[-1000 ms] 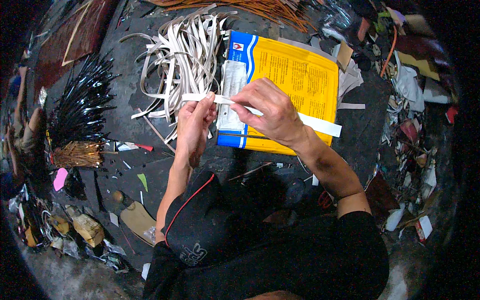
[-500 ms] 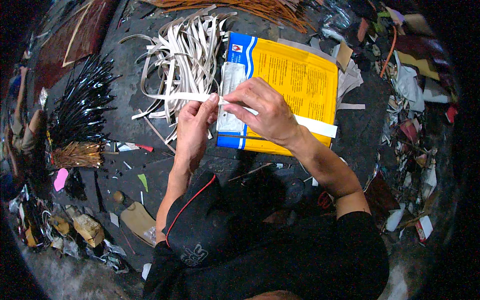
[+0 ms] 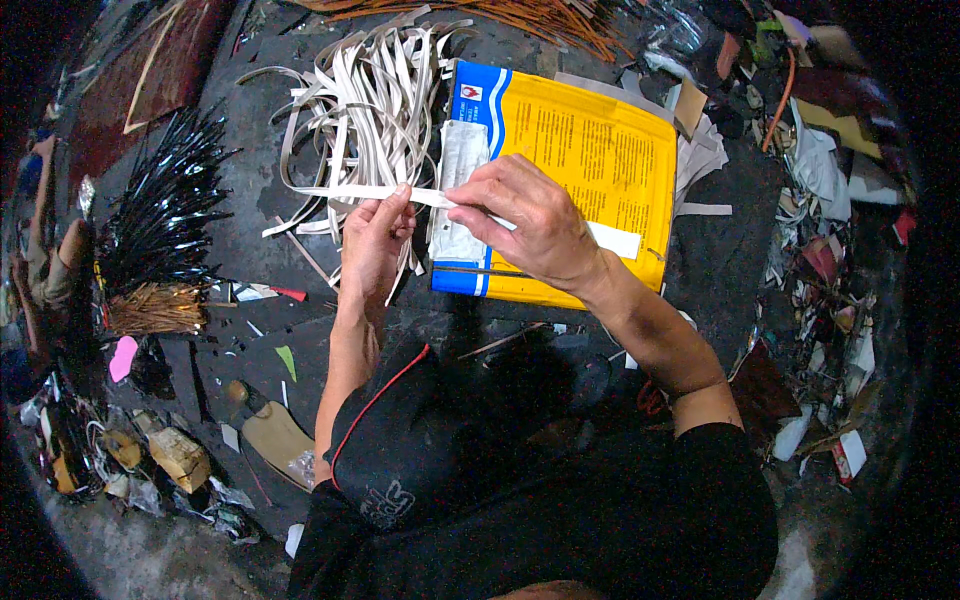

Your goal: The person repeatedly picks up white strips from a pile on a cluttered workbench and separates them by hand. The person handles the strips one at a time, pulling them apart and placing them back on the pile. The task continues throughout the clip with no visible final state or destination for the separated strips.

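Observation:
A white flat strip (image 3: 424,195) stretches between my two hands. My left hand (image 3: 376,235) pinches it between thumb and forefinger. To the right, my right hand (image 3: 528,215) is closed on the same strip, its thumb and fingers pressed together. The strip's free white end (image 3: 615,240) emerges beyond my right hand, above a yellow-and-blue printed panel (image 3: 590,130). On the panel's left part lies a worn whitish pad (image 3: 460,165). Leftward, the strip leads toward a loose pile of similar off-white strips (image 3: 375,105).
Shiny black strands (image 3: 165,205) lie at the left, beside a brown bundle (image 3: 157,308). Orange-brown strands (image 3: 520,18) spread along the far edge. Mixed scraps (image 3: 825,265) litter the right side. A tan flat piece (image 3: 277,440) and a crumpled brown lump (image 3: 180,460) lie near left.
My left hand has moved a little left, widening the gap between my hands. The strip has slid left through my right hand, so its free end is shorter.

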### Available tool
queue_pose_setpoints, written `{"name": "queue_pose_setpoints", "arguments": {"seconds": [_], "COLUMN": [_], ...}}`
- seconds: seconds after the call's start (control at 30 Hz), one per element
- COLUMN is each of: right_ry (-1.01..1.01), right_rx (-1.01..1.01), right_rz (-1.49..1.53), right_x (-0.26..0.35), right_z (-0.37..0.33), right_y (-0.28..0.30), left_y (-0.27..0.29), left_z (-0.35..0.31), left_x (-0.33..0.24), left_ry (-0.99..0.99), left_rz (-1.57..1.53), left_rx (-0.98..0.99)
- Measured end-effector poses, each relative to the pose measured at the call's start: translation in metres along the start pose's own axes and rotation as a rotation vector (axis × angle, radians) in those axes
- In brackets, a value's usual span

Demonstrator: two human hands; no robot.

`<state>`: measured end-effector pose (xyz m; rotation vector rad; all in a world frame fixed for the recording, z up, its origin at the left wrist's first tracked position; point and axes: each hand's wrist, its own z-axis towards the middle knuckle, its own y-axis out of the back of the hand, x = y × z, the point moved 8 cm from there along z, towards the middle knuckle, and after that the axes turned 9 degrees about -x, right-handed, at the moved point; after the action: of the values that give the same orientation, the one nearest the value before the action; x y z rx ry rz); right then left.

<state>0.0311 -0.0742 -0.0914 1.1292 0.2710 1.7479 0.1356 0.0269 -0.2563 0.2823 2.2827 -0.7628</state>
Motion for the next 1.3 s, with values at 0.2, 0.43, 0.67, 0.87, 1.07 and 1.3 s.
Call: {"name": "queue_pose_setpoints", "arguments": {"seconds": [0.2, 0.43, 0.67, 0.87, 1.07, 1.3], "right_ry": [0.014, 0.006, 0.045, 0.068, 0.058, 0.078], "right_rx": [0.003, 0.016, -0.01, -0.006, 0.004, 0.004], "right_rz": [-0.025, -0.051, -0.047, -0.036, -0.03, -0.038], "right_x": [0.001, 0.002, 0.002, 0.006, 0.005, 0.007], "right_z": [0.0, 0.003, 0.002, 0.002, 0.001, 0.0], "right_y": [-0.001, -0.002, 0.0, 0.0, 0.002, 0.004], "left_y": [0.02, 0.014, -0.036, -0.028, -0.006, 0.012], "left_z": [0.018, 0.022, -0.04, -0.03, -0.008, 0.01], "left_x": [0.005, 0.005, -0.029, -0.02, -0.006, 0.002], "left_ry": [-0.02, 0.116, -0.068, -0.005, -0.025, -0.021], "left_rz": [0.042, -0.47, 0.204, 0.096, 0.037, 0.029], "left_rx": [-0.041, 0.132, 0.011, 0.011, -0.004, 0.029]}}
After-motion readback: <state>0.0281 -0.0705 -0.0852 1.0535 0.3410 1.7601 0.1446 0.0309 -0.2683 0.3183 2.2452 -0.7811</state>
